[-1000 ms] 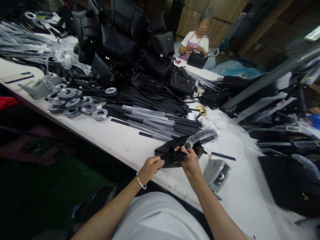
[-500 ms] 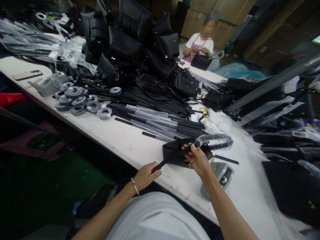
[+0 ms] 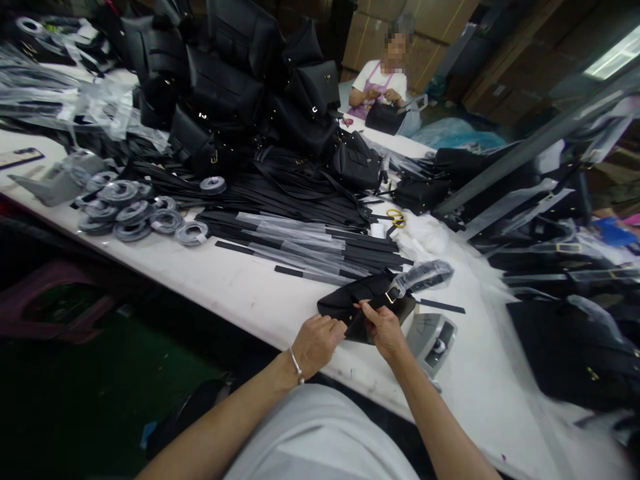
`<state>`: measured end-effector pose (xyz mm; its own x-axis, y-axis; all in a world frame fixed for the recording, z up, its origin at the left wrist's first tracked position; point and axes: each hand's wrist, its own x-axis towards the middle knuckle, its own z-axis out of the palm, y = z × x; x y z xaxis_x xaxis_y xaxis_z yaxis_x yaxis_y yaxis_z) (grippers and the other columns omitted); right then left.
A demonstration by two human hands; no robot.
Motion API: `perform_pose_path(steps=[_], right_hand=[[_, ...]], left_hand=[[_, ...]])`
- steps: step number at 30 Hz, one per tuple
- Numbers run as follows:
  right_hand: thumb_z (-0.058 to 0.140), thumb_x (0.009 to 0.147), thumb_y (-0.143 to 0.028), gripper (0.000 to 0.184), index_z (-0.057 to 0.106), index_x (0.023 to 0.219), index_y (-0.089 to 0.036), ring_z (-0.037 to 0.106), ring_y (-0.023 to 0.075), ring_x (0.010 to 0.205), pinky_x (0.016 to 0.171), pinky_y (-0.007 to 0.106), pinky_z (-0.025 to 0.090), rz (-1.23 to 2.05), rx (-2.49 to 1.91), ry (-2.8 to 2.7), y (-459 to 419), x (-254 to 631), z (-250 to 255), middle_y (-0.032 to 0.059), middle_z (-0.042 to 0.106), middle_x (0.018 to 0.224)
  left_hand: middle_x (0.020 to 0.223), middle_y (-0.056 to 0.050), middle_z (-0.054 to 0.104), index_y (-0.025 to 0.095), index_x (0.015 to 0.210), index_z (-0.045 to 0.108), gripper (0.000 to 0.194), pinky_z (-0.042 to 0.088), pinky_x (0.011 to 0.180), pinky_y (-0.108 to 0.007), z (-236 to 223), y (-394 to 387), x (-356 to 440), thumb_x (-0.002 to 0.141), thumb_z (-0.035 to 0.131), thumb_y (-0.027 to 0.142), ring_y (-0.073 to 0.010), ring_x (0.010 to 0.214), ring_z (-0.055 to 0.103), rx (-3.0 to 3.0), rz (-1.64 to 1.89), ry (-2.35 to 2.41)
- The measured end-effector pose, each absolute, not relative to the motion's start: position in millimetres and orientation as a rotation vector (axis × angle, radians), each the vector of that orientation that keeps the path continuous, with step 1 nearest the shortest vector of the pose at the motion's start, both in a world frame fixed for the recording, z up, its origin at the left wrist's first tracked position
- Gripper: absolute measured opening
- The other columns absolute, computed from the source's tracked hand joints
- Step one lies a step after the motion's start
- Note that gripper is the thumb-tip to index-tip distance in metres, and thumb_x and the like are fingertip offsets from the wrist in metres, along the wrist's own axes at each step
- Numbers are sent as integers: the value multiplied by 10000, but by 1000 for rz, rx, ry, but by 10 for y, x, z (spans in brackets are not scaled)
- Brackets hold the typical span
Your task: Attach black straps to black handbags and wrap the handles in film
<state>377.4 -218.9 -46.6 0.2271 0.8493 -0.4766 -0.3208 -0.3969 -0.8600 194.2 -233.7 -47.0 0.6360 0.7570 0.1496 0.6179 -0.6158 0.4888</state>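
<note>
A small black handbag [image 3: 333,303] lies on the white table before me. Its handle [image 3: 425,275], wrapped in clear plastic, sticks out to the right, with a gold buckle [image 3: 392,295] at the near end. My right hand [image 3: 387,328] pinches a black strap between thumb and fingertips, just below the buckle and over the bag. At the bag's near left edge, my left hand [image 3: 320,341] is closed with its fingers curled, gripping the strap close to the right hand. Black on black, the strap barely stands out from the bag, and its end is hidden.
Right of the bag sits a grey tape dispenser [image 3: 433,340] beside a loose black strip [image 3: 443,306]. Plastic-wrapped straps [image 3: 295,240], yellow-handled scissors [image 3: 397,218] and coiled rolls [image 3: 135,210] lie beyond. Black bags [image 3: 225,87] are piled behind. A person [image 3: 377,83] works across the table.
My left hand has moved up and right toward the bag, closing the gap to my right hand. My right hand has slid off the buckle, down and left. The view has shifted slightly right.
</note>
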Motion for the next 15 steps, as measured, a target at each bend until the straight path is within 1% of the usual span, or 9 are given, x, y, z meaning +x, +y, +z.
perform_pose_path(steps=[3, 6, 8, 11, 13, 15], right_hand=[[823, 584, -372, 346, 698, 838, -173, 615, 139, 641, 541, 235, 465, 1449, -1443, -535, -2205, 3770, -422, 31, 725, 808], [794, 624, -379, 344, 704, 884, -174, 596, 130, 617, 536, 231, 451, 1491, -1454, -684, -2234, 3761, -354, 16, 708, 777], [809, 603, -330, 362, 703, 912, -174, 600, 141, 645, 582, 246, 464, 1496, -1472, -809, -2262, 3744, -326, 4, 698, 754], [847, 523, -236, 422, 702, 915, -183, 621, 169, 718, 675, 282, 483, 1481, -1514, -848, -2299, 3705, -314, -3, 704, 770], [848, 515, -234, 427, 704, 914, -184, 630, 183, 745, 719, 306, 485, 1482, -1509, -812, -2311, 3692, -309, 2, 710, 786], [837, 548, -275, 414, 706, 930, -183, 635, 193, 777, 772, 330, 479, 1501, -1464, -794, -2314, 3702, -295, 14, 716, 810]], left_hand=[[795, -14, 654, 206, 913, 566, 93, 395, 674, -263, -570, -2291, 1895, 901, 486, 253, -168, 754, 597, 2146, 410, 1265], [715, 31, 632, 225, 867, 570, 71, 382, 625, -234, -616, -2236, 1856, 866, 506, 256, -142, 678, 583, 1854, 401, 1288], [686, 41, 611, 217, 838, 568, 69, 380, 613, -226, -604, -2202, 1858, 843, 507, 249, -132, 652, 563, 1733, 442, 1231], [663, 41, 585, 198, 784, 567, 80, 383, 602, -224, -565, -2158, 1917, 801, 532, 268, -125, 633, 531, 1624, 504, 1139], [643, 38, 570, 189, 734, 561, 104, 389, 599, -226, -558, -2131, 1978, 786, 534, 275, -122, 623, 519, 1566, 534, 1100], [628, 35, 563, 182, 716, 547, 128, 405, 595, -228, -576, -2104, 2034, 789, 513, 281, -117, 606, 521, 1450, 551, 1061]])
